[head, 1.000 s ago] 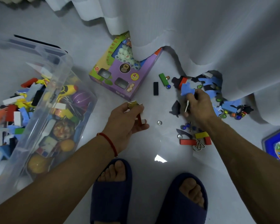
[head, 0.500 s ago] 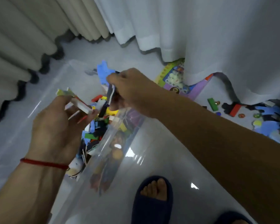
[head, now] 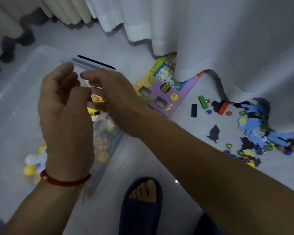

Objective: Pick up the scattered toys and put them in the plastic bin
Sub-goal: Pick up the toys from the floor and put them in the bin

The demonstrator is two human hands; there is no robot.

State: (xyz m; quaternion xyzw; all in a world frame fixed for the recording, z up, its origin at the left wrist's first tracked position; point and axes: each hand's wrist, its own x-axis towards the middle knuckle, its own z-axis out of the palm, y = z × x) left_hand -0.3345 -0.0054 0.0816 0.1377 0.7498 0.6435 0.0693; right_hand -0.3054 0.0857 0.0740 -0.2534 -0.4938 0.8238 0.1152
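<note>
Both hands hover over the clear plastic bin (head: pixel 24 78) on the left. My left hand (head: pixel 64 112), with a red wrist cord, has relaxed fingers and holds nothing. My right hand (head: pixel 115 97) reaches across beside it, fingers spread and empty. Toys show inside the bin through its wall, among them yellow balls (head: pixel 29 169). On the floor at right lie a black block (head: pixel 194 110), a green block (head: pixel 202 102), a red block (head: pixel 223 107), blue and black foam pieces (head: pixel 255 122) and several marbles (head: pixel 260 150).
A purple and yellow toy box (head: pixel 161 92) lies partly under the white curtain (head: pixel 227 48). Beige curtains (head: pixel 10 19) hang at the back left. My foot in a dark slipper (head: pixel 141 206) stands on the pale floor.
Both hands carried toy pieces from the floor to above the bin and let them go. The blue foam piece and small blocks are no longer in my fingers.
</note>
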